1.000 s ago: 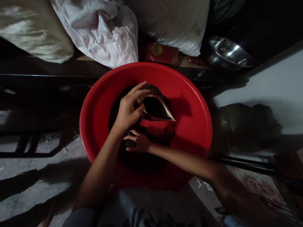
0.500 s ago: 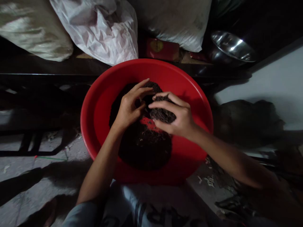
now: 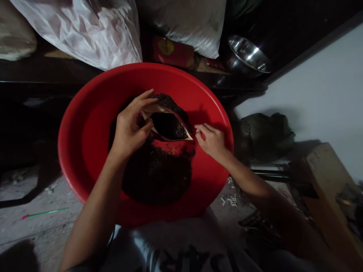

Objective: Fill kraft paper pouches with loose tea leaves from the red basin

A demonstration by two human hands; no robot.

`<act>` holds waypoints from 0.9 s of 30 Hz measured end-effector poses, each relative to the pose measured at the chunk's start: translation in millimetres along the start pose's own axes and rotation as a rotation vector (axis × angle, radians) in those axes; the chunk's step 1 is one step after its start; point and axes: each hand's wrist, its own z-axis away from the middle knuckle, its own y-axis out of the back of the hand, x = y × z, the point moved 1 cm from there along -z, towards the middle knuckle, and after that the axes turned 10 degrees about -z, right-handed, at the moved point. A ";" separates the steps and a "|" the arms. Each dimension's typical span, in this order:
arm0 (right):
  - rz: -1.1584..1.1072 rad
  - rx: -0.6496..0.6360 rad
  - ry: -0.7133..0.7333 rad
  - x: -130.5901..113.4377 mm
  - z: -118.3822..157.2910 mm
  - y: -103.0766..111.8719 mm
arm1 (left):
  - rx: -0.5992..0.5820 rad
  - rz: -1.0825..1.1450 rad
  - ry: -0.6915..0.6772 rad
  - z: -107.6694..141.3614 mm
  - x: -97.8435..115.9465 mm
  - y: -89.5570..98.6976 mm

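A large red plastic basin [image 3: 82,94] stands before me, with heaps of dark, loose, crumbly material [image 3: 159,177] in it. Over the heaps my left hand [image 3: 132,124] grips the left side of a pouch [image 3: 163,109], thumb inside its mouth and fingers outside. The pouch has a pale lining and a dark reddish outside; its mouth gapes, and some of the same dark material shows within. Just right of the pouch's pointed corner is my right hand [image 3: 210,139], fingers curled together, with nothing visible in them. The pouch's lower part is hidden.
Behind the basin a dark shelf carries a white plastic sack [image 3: 113,34], a greyish sack [image 3: 193,26], a red box [image 3: 172,51] and a shiny metal bowl [image 3: 249,54]. A dark green bag [image 3: 266,130] and a cardboard box [image 3: 326,166] are at the right. A thin green stick [image 3: 48,212] lies on the floor.
My right hand held a clump of the dark material above the pouch; now its fingers are closed without it, to the right of the pouch. The view has shifted to the right.
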 end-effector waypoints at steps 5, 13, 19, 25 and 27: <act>-0.016 -0.615 -0.542 24.3 23.3 -74.9 | 0.001 -0.020 0.001 -0.3 3.1 -0.4; -0.425 -0.556 -0.774 -26.5 61.3 -153.7 | -0.003 -0.036 -0.036 0.7 4.6 2.8; -0.981 -0.558 -0.797 -37.4 31.1 -179.9 | -0.047 -0.006 -0.044 -0.4 9.2 0.4; -1.409 -0.760 -1.031 -29.4 15.0 -187.5 | -0.079 -0.022 -0.064 0.1 13.1 0.5; -1.487 -0.763 -1.099 -25.8 17.2 -187.2 | -0.077 -0.025 -0.060 0.4 12.0 0.4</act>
